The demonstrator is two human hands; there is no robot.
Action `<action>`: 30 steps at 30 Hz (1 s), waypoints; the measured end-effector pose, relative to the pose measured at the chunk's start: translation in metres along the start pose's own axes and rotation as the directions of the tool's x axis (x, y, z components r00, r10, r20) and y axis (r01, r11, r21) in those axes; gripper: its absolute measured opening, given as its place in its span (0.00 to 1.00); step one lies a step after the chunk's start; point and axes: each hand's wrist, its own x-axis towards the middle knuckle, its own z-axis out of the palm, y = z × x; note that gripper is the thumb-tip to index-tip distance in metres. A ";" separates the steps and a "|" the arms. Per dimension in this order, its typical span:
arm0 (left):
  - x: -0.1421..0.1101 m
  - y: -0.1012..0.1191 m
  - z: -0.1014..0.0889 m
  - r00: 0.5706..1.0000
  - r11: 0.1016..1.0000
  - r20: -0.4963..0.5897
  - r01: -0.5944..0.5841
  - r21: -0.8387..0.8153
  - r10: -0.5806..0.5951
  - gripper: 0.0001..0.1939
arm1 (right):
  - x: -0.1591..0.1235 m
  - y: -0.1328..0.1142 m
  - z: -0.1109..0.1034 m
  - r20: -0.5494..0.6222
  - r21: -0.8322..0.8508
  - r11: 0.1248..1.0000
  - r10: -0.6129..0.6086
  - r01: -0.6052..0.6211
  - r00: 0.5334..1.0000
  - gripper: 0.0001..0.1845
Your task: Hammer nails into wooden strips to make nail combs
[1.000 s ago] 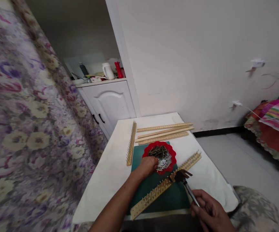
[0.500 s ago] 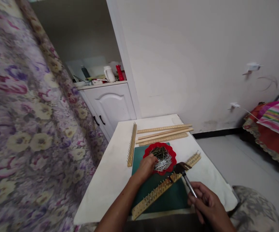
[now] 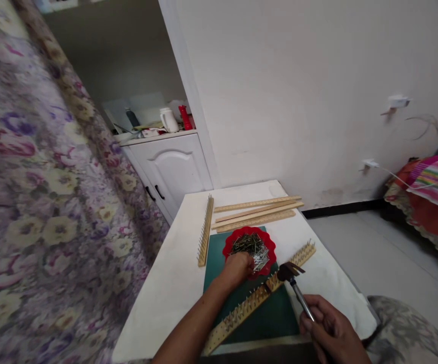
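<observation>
My left hand [image 3: 237, 267] rests at the near edge of a red scalloped dish [image 3: 249, 246] heaped with small metal nails, its fingers curled into the pile; what they pinch is hidden. My right hand [image 3: 331, 332] grips the metal handle of a small hammer [image 3: 289, 273], whose head hovers just over a long wooden strip [image 3: 259, 297] studded with upright nails. That strip lies slantwise across a green cutting mat [image 3: 268, 316] on a white table [image 3: 173, 283].
A second nail-studded strip [image 3: 205, 230] lies left of the mat. Three plain wooden strips [image 3: 255, 211] lie at the table's far side by the wall. A floral curtain hangs at left, a white cabinet [image 3: 173, 167] stands behind, and striped bedding [image 3: 437, 184] is at right.
The left hand has drawn back slightly from the dish's middle to its near rim. The hammer head has stayed over the slanted strip with small shifts; the camera has moved a little.
</observation>
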 end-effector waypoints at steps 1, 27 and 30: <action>0.002 0.000 0.001 1.000 1.000 0.013 0.007 0.010 -0.007 0.07 | 0.000 0.000 0.000 0.005 0.011 1.000 0.000 0.000 1.000 0.20; -0.024 -0.008 -0.013 0.970 0.578 -0.197 -0.080 -0.812 -0.143 0.07 | -0.007 -0.002 0.005 0.023 -0.059 0.998 -0.007 0.008 1.000 0.20; -0.036 -0.002 -0.014 0.955 0.482 -0.220 -0.100 -0.870 -0.198 0.11 | -0.007 -0.006 0.014 0.021 -0.055 0.998 -0.032 0.034 0.999 0.20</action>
